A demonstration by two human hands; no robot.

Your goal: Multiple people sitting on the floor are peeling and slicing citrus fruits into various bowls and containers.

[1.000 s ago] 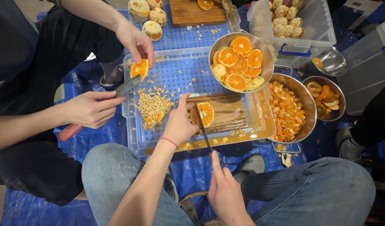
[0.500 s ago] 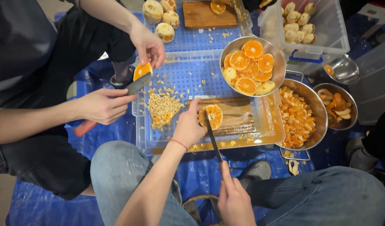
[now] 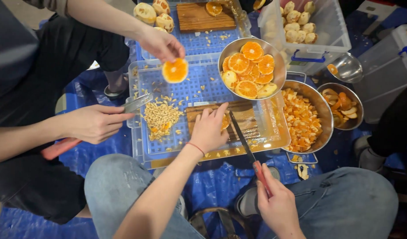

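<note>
Cut orange half [image 3: 224, 122], mostly hidden

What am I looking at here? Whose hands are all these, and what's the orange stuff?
The picture comes from a camera on a person's head, looking down at their own lap. Their left hand presses an orange piece on a wooden board. Their right hand holds a knife with a red handle. The board sits in a clear tray beside a pile of seeds. The two hands on the left belong to another person: one hand lifts an orange slice, the other holds a second knife. A metal bowl holds more slices, and another bowl holds chopped bits.
</note>
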